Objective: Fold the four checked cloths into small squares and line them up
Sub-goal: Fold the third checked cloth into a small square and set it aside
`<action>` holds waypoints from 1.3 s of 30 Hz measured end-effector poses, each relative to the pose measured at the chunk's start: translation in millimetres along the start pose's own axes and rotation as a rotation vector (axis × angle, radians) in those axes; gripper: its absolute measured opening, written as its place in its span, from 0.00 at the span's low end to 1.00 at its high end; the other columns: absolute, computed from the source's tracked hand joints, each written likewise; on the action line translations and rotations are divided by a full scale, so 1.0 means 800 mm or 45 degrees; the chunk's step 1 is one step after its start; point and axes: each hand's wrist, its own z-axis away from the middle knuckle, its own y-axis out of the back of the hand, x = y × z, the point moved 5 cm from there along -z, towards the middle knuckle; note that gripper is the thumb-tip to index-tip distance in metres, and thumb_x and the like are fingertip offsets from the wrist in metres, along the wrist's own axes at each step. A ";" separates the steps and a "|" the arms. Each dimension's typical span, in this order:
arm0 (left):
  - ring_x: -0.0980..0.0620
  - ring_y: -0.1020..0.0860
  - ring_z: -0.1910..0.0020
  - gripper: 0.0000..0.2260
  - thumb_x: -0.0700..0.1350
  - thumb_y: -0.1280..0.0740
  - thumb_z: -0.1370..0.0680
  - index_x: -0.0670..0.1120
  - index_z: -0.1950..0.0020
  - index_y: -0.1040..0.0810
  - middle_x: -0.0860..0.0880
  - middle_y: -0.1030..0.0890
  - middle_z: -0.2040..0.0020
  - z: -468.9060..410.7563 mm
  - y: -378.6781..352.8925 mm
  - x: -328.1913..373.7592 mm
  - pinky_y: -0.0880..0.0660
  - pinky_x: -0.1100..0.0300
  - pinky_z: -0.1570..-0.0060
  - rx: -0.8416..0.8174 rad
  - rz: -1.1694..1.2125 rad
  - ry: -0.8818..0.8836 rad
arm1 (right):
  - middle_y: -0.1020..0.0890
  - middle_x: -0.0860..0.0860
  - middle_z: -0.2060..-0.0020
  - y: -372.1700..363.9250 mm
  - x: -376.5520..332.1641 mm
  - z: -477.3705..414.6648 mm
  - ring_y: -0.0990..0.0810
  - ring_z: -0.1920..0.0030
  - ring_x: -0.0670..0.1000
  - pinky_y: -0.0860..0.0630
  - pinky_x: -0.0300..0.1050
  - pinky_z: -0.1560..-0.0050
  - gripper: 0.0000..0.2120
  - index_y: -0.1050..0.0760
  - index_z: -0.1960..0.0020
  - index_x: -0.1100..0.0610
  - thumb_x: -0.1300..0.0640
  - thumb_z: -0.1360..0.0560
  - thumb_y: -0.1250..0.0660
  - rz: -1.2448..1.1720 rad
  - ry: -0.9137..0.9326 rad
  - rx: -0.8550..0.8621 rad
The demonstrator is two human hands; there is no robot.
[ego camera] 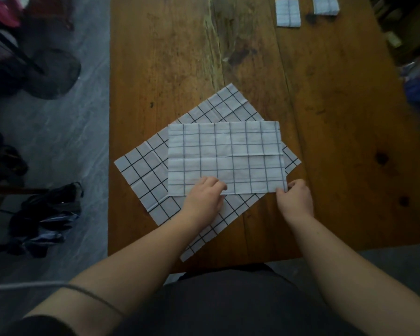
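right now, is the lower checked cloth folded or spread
Spread: the lower checked cloth lies flat on the wooden table, corners out, beneath the half-folded cloth.

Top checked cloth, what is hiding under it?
A second white checked cloth, lying askew on the brown wooden table, sits under the folded white checked cloth. Its corners stick out; its middle is covered and cannot be seen.

I wear the only camera on my head. It looks steeply down and a little forward over the table (325, 117), close in, so my forearms (136, 258) rise from the lower frame. Its wide lens catches the floor (83, 146) at left.
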 end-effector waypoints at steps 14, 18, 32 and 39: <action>0.47 0.43 0.21 0.29 0.38 0.38 0.18 0.48 0.19 0.44 0.49 0.46 0.18 -0.030 -0.015 -0.003 0.42 0.53 0.24 -0.203 -0.008 0.194 | 0.21 0.56 0.51 0.001 -0.003 0.004 0.22 0.56 0.52 0.23 0.49 0.56 0.13 0.29 0.38 0.58 0.62 0.21 0.34 -0.641 -0.275 -0.211; 0.45 0.44 0.21 0.28 0.52 0.41 0.16 0.48 0.18 0.46 0.47 0.47 0.18 -0.023 -0.004 0.011 0.45 0.50 0.23 -0.238 -0.198 0.157 | 0.21 0.56 0.45 0.013 -0.016 0.019 0.21 0.54 0.51 0.23 0.45 0.57 0.20 0.32 0.31 0.56 0.65 0.21 0.34 -0.964 -0.251 -0.260; 0.50 0.34 0.24 0.25 0.36 0.38 0.19 0.51 0.23 0.32 0.50 0.29 0.24 0.027 0.031 0.013 0.38 0.55 0.26 0.018 0.159 0.171 | 0.20 0.55 0.51 0.077 -0.140 0.137 0.22 0.54 0.53 0.22 0.50 0.49 0.22 0.34 0.27 0.53 0.64 0.19 0.36 -1.307 0.331 -0.450; 0.58 0.23 0.58 0.05 0.51 0.38 0.16 0.55 0.51 0.25 0.57 0.22 0.59 0.092 0.101 0.024 0.29 0.64 0.60 0.050 0.821 0.348 | 0.17 0.50 0.45 0.077 -0.169 0.192 0.18 0.43 0.46 0.21 0.46 0.42 0.12 0.26 0.36 0.56 0.62 0.18 0.38 -0.911 0.806 -0.384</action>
